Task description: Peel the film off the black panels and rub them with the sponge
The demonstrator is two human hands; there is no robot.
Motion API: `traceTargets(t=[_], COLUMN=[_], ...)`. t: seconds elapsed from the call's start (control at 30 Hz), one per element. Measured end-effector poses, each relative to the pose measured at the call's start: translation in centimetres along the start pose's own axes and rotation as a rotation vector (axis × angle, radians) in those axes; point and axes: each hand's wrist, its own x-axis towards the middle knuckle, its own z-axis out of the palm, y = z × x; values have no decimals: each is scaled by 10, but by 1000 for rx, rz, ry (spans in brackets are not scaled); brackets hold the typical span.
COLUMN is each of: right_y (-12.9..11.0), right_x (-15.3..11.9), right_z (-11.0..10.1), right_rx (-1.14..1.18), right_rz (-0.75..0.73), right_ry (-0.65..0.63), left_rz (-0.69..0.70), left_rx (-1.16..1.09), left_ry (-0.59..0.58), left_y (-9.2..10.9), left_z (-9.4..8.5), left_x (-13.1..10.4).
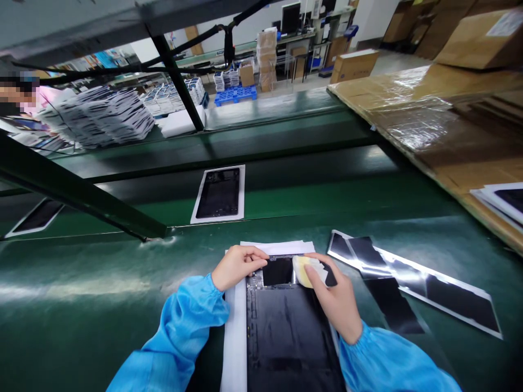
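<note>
One tablet (pixel 291 332), black (faintly streaked), flat

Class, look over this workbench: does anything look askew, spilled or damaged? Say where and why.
Mildly: right of the opened device, a long silver-edged strip and a shorter dark strip lie crossed at angles, looking untidy. No spill shows.
</note>
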Motion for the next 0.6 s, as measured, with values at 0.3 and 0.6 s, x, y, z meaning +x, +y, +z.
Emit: traceTargets(t=[0.3, 0.6], right_y=[0, -3], right_x=[1, 1], right_z=[1, 0], right_rx=[-25, -17], right_rz=[-32, -5], right_ry=[3, -5], left_rz=[5, 10], left_rx=[-8, 18], left_ry=[5, 4], left_y=[1, 3], left_z=[0, 1], left_x=[0, -1])
